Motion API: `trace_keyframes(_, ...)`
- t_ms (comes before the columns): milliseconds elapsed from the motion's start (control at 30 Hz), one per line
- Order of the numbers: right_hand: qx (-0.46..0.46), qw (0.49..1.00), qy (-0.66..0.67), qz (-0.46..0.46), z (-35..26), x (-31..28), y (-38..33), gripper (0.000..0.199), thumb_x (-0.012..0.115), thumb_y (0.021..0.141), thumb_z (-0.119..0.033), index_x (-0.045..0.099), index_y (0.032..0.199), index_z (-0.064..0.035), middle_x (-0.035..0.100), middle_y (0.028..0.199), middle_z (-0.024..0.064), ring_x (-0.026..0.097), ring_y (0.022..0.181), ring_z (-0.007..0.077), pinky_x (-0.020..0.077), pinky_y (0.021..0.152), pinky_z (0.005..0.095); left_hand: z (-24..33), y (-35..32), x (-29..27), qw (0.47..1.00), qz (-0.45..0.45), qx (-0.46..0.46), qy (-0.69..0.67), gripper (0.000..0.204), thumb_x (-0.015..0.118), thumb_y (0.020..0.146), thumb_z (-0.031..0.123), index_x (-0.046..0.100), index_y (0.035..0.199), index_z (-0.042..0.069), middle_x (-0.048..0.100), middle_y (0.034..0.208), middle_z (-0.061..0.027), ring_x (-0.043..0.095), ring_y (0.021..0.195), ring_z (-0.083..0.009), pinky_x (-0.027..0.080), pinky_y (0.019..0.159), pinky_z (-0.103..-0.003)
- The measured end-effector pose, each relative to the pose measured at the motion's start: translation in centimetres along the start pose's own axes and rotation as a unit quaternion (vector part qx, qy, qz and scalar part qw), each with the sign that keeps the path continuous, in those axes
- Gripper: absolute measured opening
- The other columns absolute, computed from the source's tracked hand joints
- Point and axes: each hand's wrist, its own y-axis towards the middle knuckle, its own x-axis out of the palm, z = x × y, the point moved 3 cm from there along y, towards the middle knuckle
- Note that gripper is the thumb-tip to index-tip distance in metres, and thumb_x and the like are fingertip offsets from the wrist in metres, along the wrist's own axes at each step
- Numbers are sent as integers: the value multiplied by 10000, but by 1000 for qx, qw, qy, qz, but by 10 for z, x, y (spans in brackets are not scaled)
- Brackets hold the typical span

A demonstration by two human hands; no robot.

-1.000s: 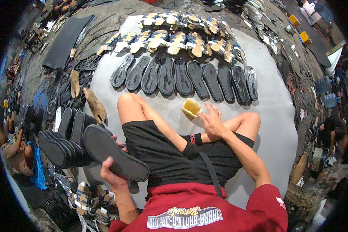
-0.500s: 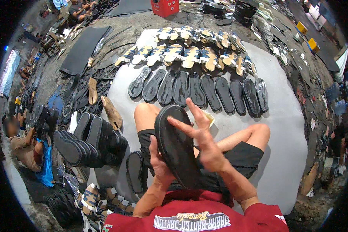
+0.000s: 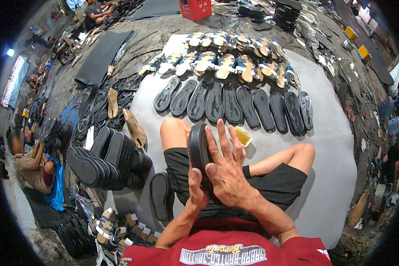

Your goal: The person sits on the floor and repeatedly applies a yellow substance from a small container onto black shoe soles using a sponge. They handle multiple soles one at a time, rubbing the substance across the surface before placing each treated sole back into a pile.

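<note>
A thick black shoe sole (image 3: pixel 197 148) is held upright in front of my lap, turned so that its edge shows. My left hand (image 3: pixel 198 191) grips its lower part, thumb up along the near side; its other fingers are hidden behind. Against the sole's right side lies my right hand (image 3: pixel 229 179), fingers stretched and spread. Just beyond the right fingertips sits a small container of yellowish stuff (image 3: pixel 242 136) on the grey sheet (image 3: pixel 326 177). Another black sole (image 3: pixel 161 197) lies flat by my left forearm.
A row of glossy black soles (image 3: pixel 214 101) spans the sheet ahead, with rows of tan and navy sandal uppers (image 3: pixel 226 65) behind. Stacked soles (image 3: pixel 115 153) stand at left beside wooden foot lasts (image 3: pixel 135 128). A co-worker (image 3: pixel 33 162) sits far left.
The sole has turned from showing its broad face to showing its edge. My right hand has come down and leftward onto its side. The view has shifted slightly.
</note>
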Motion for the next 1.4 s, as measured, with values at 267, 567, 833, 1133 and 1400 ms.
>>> trace_keyframes(267,1,997,-67,-31,15,0,6,655,302,1150,-535,241,1752,-284,58,1836,130,75,1639,475,87,1248,665,-4,4,-15,998,37,5,58,731,323,1148,564,449,1594,-1,516,1601,-156,497,1469,-272,374,1244,-425)
trace_keyframes(567,-13,990,-114,-84,20,-14,11,605,340,1139,-555,315,1719,-389,88,1834,116,73,1642,472,67,1248,711,14,11,-7,984,46,-121,-119,670,356,1144,550,504,1572,56,623,1486,-143,641,1320,-291,501,1143,-434)
trace_keyframes(833,-67,978,-144,-136,31,-27,14,580,388,1127,-554,376,1691,-417,106,1833,108,92,1642,466,92,1239,726,18,19,-11,966,-10,-193,-170,686,312,1140,597,475,1577,93,678,1370,-144,743,1119,-267,641,935,-425)
trace_keyframes(1133,-121,961,-177,-173,33,-35,10,575,448,1114,-555,390,1677,-452,123,1832,94,102,1648,432,113,1236,719,8,28,-21,914,-40,-232,-332,613,249,1177,501,522,1515,68,700,1330,-170,766,1082,-302,664,910,-442)
trace_keyframes(1400,-157,951,-161,-212,33,-37,4,573,461,1112,-558,386,1674,-470,112,1836,70,57,1663,410,49,1249,701,3,31,-27,922,-21,-255,-290,615,263,1172,486,524,1525,55,728,1283,-204,792,1010,-309,687,853,-448)
